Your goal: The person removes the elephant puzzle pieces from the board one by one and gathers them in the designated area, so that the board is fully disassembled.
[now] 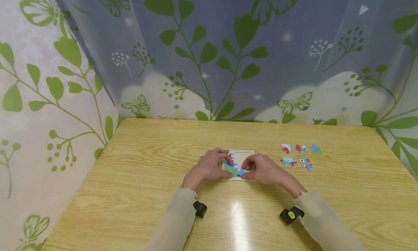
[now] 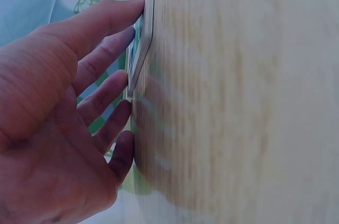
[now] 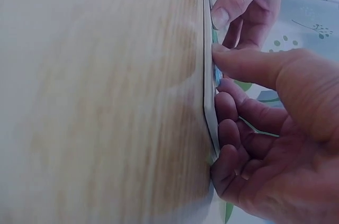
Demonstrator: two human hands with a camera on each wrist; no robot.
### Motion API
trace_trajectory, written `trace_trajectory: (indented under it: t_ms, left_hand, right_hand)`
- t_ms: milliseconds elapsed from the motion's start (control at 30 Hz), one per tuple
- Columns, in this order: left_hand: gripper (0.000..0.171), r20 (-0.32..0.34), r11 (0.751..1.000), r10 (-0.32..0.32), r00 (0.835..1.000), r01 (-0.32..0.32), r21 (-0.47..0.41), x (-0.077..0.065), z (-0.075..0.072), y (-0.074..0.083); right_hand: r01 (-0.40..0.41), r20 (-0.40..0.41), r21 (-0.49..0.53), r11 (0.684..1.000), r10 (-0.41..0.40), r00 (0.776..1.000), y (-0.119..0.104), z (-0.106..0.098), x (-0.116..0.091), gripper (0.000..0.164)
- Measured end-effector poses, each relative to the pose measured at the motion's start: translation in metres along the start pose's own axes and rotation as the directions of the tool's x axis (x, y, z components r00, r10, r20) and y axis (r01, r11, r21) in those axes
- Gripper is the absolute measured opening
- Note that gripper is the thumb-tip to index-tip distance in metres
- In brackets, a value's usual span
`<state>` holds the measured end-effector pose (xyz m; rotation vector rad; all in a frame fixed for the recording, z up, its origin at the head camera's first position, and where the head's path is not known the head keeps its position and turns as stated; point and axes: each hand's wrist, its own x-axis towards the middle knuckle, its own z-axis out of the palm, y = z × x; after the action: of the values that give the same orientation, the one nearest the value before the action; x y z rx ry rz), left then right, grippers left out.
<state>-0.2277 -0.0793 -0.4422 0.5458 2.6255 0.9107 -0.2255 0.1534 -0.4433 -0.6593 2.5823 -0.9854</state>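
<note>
A square puzzle board (image 1: 232, 179) with a pale wooden frame lies on the table between the two hands. Blue, green and multicoloured pieces fill its left and lower part; bare wood shows at the upper right. The left hand (image 1: 212, 165) rests on the board's left side, thumb and fingers spread and touching the laid pieces. At the lower edge, the right hand (image 1: 263, 169) pinches a blue puzzle piece (image 1: 241, 172) between thumb and index finger, its other fingers curled. In the right wrist view the thumb of the right hand (image 3: 265, 128) lies against the board's top.
Several loose puzzle pieces (image 1: 287, 161) lie in two rows to the right of the board, on the wooden table (image 1: 130, 164). A patterned curtain (image 1: 222, 69) hangs behind the table's back edge. Each wrist wears a black camera band.
</note>
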Motion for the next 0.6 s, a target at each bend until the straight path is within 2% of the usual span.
trace_trajectory:
  t_ms: [167,600]
  left_hand:
    - [0.019,-0.003,1.0,-0.003,1.0,0.003,0.004,-0.0007,0.0002,-0.0005]
    - [0.017,-0.008,1.0,0.003,1.0,-0.003,-0.019,-0.0012,-0.0002,0.0006]
  right_hand:
    - [-0.011,-0.001,-0.007,1.0,0.011,1.0,-0.0009,0.001,0.0007,0.019]
    - [0.02,0.0,-0.039,0.999,-0.02,1.0,-0.001,0.0013,0.0012,0.018]
